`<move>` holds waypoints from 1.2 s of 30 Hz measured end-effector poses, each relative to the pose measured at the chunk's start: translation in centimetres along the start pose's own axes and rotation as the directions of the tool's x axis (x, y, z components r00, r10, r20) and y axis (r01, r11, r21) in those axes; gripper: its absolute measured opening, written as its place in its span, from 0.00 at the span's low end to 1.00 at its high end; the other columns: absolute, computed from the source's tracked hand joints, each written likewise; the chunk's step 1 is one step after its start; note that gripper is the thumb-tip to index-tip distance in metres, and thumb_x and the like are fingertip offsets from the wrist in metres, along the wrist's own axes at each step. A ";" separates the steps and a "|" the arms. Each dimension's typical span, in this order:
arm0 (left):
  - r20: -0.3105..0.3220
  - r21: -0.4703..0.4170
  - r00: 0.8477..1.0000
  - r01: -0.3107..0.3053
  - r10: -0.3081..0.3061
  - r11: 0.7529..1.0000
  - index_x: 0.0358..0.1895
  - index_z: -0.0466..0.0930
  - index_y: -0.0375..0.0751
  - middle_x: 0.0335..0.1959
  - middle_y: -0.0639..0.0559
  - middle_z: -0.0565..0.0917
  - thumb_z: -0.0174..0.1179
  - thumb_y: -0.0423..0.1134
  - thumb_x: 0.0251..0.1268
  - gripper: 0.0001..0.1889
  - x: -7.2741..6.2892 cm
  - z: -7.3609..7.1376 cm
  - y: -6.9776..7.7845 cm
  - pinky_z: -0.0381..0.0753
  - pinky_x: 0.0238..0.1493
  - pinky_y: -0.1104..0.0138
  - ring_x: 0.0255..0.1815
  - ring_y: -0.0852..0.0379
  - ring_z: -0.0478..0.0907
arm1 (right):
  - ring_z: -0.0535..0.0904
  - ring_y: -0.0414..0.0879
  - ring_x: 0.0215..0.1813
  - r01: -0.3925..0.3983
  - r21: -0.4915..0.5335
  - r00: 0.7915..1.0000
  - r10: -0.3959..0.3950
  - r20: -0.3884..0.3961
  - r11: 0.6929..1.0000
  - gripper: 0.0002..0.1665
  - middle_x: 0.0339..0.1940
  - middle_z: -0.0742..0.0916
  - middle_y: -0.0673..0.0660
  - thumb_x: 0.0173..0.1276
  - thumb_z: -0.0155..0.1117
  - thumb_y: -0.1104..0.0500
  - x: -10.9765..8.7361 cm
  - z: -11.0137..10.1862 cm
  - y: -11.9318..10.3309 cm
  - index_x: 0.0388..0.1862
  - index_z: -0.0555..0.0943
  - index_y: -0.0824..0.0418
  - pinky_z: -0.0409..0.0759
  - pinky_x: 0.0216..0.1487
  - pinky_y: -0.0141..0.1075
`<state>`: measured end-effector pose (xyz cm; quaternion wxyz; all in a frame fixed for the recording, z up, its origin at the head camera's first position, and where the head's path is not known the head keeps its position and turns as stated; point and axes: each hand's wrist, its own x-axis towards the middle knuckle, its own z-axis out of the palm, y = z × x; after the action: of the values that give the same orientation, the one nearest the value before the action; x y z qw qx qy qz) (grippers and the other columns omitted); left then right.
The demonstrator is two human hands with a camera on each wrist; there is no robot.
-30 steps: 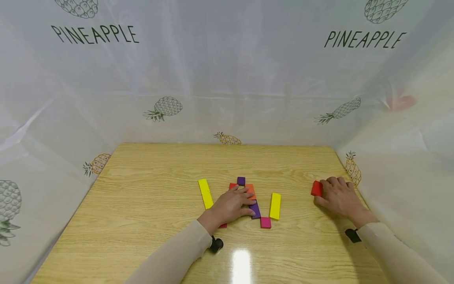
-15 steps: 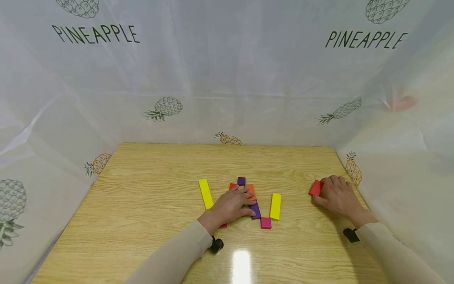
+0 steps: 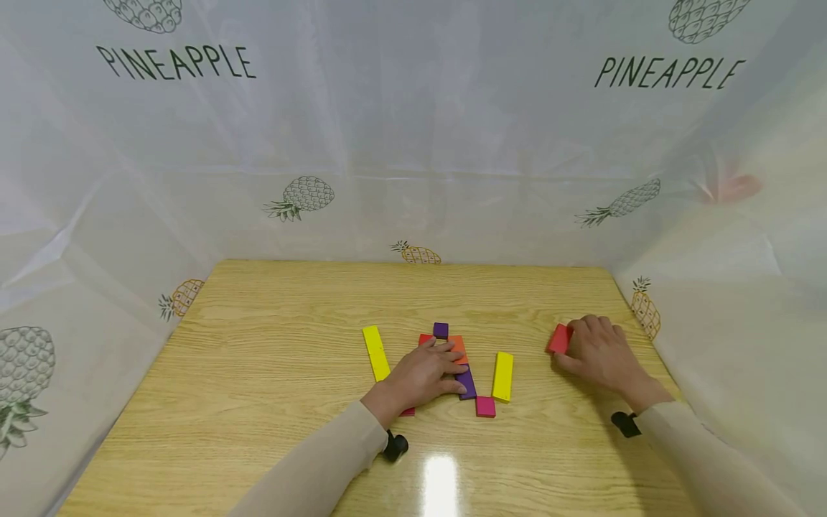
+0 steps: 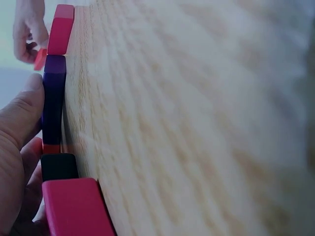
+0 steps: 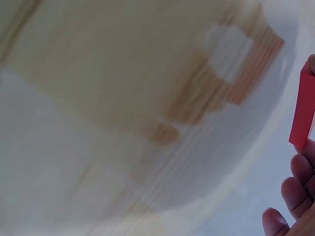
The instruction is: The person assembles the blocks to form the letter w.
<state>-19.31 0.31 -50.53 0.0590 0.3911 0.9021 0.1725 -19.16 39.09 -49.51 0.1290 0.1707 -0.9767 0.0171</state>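
My left hand (image 3: 420, 377) rests with spread fingers over a group of flat wooden blocks in the middle of the table. Its fingertips lie on an orange block (image 3: 457, 346) and a purple block (image 3: 468, 385); part of a red block (image 3: 425, 337) shows by the index finger. In the left wrist view the thumb touches the purple block's side (image 4: 54, 101), with a pink block (image 4: 78, 206) nearer the camera. My right hand (image 3: 601, 352), toward the table's right side, pinches a red block (image 3: 559, 339) between thumb and fingers. The right wrist view shows that block (image 5: 302, 110) at the fingertips.
Around the left hand lie a small purple block (image 3: 441, 330), a pink block (image 3: 486, 407), a yellow block (image 3: 502, 376) and a yellow strip (image 3: 376, 353). Another pink piece (image 3: 408, 412) peeks out under the left wrist. White pineapple-print sheeting (image 3: 413, 143) encloses the wooden table (image 3: 258, 402).
The right hand has moved left from near the table's right edge, carrying the red block, which has tilted a little. My left hand has stayed in place on the blocks.
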 end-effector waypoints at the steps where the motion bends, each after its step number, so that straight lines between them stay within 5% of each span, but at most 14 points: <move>1: -0.002 0.001 1.000 -0.001 0.001 1.000 0.70 0.82 0.55 0.74 0.58 0.77 0.63 0.58 0.74 0.26 0.0 0.0 0.0 0.54 0.87 0.55 0.83 0.54 0.63 | 0.75 0.65 0.48 0.011 -0.001 1.000 -0.011 -0.005 1.000 0.36 0.45 0.82 0.68 0.63 0.73 0.41 0.2 0.0 -0.2 0.52 0.79 0.72 0.75 0.43 0.58; 12: -0.006 0.000 1.000 0.000 0.000 1.000 0.69 0.83 0.55 0.74 0.58 0.78 0.62 0.58 0.75 0.25 -0.2 0.0 -0.2 0.53 0.87 0.55 0.83 0.54 0.63 | 0.76 0.66 0.51 0.087 0.014 0.996 -0.087 -0.025 0.996 0.34 0.48 0.83 0.68 0.66 0.73 0.44 2.4 -0.5 -2.9 0.54 0.80 0.73 0.75 0.48 0.59; 36: -0.011 0.004 1.000 -0.002 0.002 1.000 0.69 0.83 0.57 0.74 0.58 0.78 0.62 0.59 0.74 0.25 -0.2 0.1 -0.1 0.54 0.87 0.55 0.83 0.55 0.63 | 0.75 0.63 0.56 0.141 0.047 0.986 -0.145 0.082 0.989 0.36 0.56 0.83 0.66 0.71 0.70 0.41 6.0 1.0 -6.3 0.60 0.82 0.70 0.76 0.57 0.61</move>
<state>-19.27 0.13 -50.71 0.0529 0.3912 0.9024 0.1728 -22.68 31.10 -48.96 0.0846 0.2436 -0.9660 0.0205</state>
